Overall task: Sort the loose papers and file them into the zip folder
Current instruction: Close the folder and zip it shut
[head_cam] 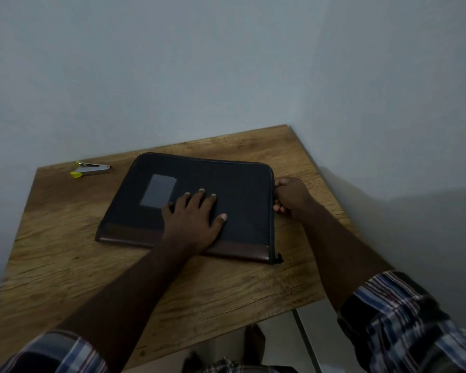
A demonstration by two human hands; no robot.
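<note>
Now the dark folder [194, 203] lies flat and closed on the table [65, 251]. Left hand [197, 219] presses flat on top, fingers straight. Right hand [289, 197] pinches its right edge. A stapler [92, 169] sits far left.

One zip folder [199, 200], dark, flat on table [65, 251], closed side up. One grey rectangular patch [158, 191] on folder's cover, one brown strip [240, 249] along folder's near edge. One zipper end tab [279, 258] at folder's near right corner. One stapler-like tool [92, 169], silver with yellow ends, left of folder's far corner, apart from it. Two hands: left hand [194, 214] flat on folder's cover, right hand [291, 196] at folder's right edge. Two plaid sleeves, one per arm. One table. Loose papers visible: zero.
</note>
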